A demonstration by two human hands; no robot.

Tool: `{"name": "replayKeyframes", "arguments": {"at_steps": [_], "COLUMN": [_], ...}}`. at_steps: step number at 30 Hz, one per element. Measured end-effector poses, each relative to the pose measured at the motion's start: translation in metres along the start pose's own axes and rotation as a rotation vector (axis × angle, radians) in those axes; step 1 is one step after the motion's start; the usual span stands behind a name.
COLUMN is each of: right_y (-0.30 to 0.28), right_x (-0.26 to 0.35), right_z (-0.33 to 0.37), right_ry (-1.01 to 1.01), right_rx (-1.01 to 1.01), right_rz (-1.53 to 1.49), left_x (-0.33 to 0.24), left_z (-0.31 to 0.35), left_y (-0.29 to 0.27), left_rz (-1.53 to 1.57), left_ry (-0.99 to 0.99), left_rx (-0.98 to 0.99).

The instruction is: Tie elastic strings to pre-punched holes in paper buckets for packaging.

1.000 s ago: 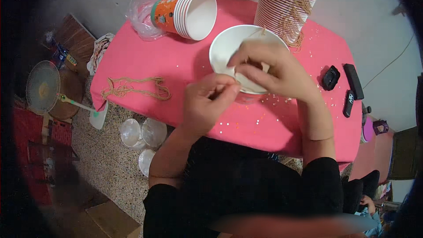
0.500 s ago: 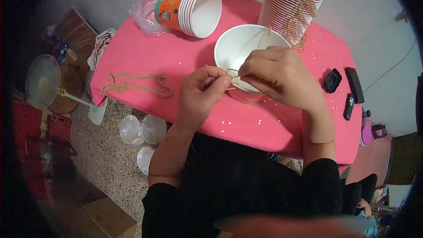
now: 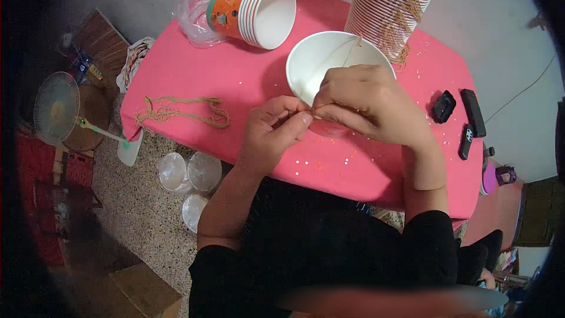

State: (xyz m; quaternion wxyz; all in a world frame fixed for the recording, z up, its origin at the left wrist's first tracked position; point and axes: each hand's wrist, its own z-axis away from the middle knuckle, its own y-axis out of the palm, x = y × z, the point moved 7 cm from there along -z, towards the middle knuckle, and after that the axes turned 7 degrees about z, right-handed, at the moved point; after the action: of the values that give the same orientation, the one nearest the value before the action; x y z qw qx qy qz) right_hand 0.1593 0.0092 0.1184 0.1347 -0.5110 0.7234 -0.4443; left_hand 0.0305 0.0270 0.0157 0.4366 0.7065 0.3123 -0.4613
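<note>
White paper bowl (image 3: pixel 329 59), apparently string-pinched.

sleeve of orange cups (image 3: pixel 253 12) lying on its side | tall cup stack (image 3: pixel 391 6) | fan (image 3: pixel 59 109) on floor | two remotes (image 3: pixel 471 121)

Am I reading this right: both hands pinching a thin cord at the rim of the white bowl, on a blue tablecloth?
Not quite. The head view shows the left hand and right hand pinching the thin cord at the white bowl, but the tablecloth is pink, not blue.
</note>
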Motion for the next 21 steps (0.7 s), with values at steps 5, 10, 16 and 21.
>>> {"name": "replayKeyframes", "arguments": {"at_steps": [5, 10, 16, 21], "right_y": [0.002, 0.005, 0.011, 0.022], "right_x": [-0.005, -0.006, -0.016, -0.026], "right_z": [-0.002, -0.004, -0.001, 0.002], "right_ry": [0.022, 0.025, 0.105, 0.264], "right_rx": [0.013, 0.021, 0.058, 0.151], "right_rz": [-0.003, 0.004, -0.107, -0.298], "left_x": [0.004, 0.003, -0.004, -0.012], "left_z": [0.001, 0.000, 0.000, 0.005], "left_y": [-0.001, 0.001, 0.004, 0.009], "left_rz": [0.067, 0.049, -0.106, -0.178], "left_ry": [-0.018, 0.027, 0.174, 0.332], "left_rx": [0.012, -0.021, -0.046, -0.115]}}
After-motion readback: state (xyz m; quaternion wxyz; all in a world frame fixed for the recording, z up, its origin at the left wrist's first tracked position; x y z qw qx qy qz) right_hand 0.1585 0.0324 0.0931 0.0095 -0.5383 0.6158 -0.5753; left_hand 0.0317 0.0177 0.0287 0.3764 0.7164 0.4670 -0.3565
